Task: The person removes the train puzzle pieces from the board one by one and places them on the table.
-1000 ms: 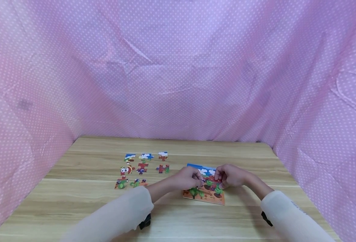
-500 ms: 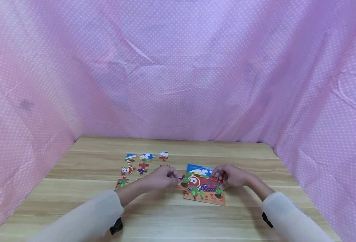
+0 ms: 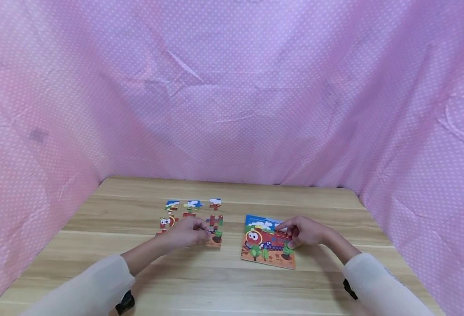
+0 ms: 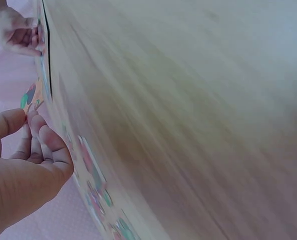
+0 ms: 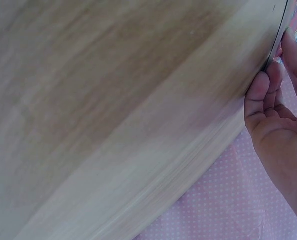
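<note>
My left hand (image 3: pixel 190 232) pinches a jigsaw piece (image 4: pixel 32 97) between thumb and fingers. The piece, orange with a green tree printed on it, shows in the head view at the front right of the loose pieces. On the right lies a puzzle board (image 3: pixel 266 256) with a picture of a red train with big eyes, trees and blue sky. My right hand (image 3: pixel 305 230) holds this board at its right edge, thumb and index finger over the picture. In the right wrist view, the other fingers (image 5: pixel 258 87) are curled at the board's edge.
Several loose jigsaw pieces lie in rows at the left of the wooden table (image 3: pixel 224 285), among them a cloud piece (image 3: pixel 194 204) and an eyes piece (image 3: pixel 168 222). My left forearm and hand cover some front ones. A pink dotted cloth (image 3: pixel 232 109) surrounds the table.
My left hand has moved left from over the puzzle board to the loose pieces, carrying the orange jigsaw piece. My right hand stays at the board's right edge.
</note>
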The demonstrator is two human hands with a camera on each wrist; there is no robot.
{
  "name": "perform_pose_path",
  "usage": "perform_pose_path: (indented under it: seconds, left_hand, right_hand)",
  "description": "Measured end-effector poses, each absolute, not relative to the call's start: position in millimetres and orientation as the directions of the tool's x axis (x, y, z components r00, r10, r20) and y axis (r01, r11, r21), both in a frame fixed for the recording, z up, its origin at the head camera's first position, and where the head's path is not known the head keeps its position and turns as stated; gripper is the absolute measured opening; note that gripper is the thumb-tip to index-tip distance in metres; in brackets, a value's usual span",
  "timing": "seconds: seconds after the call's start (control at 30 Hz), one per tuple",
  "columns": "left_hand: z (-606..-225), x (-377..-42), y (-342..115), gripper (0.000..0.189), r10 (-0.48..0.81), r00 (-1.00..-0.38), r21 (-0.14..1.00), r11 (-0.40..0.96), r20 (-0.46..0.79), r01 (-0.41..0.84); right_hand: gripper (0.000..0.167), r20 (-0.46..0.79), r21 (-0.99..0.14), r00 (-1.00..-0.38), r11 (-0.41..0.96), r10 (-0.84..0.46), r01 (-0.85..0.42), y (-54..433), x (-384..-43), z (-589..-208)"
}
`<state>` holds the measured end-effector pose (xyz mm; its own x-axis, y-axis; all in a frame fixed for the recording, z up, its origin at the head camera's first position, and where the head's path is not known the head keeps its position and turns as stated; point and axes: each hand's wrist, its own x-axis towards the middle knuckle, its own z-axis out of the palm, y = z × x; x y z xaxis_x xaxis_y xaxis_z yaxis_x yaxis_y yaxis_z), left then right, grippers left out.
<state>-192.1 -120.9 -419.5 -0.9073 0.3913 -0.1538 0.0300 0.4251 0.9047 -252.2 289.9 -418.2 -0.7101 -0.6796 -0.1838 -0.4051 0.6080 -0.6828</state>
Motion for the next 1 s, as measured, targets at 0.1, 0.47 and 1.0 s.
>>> perform_pose_path:
  seconds: [0.1, 0.47, 1.0]
  left_hand:
    - [-421, -192, -128, 0.009, 0.381, -0.910, 0.905, 0.425, -0.163, 0.016]
    - [-426, -201, -128, 0.009, 0.395, -0.907, 0.880, 0.472, -0.148, 0.063]
    - [-431, -213, -120, 0.016, 0.513, -0.857, 0.604, 0.673, 0.035, 0.427]
  right_hand:
    - [0.049, -0.193, -0.688, -0.712, 0.610, -0.676, -0.393, 290, -252, -419]
    - [0.049, -0.197, -0.697, -0.713, 0.608, -0.673, -0.381, 291, -250, -420]
    - [0.049, -0.200, -0.705, -0.712, 0.603, -0.674, -0.373, 290, -251, -418]
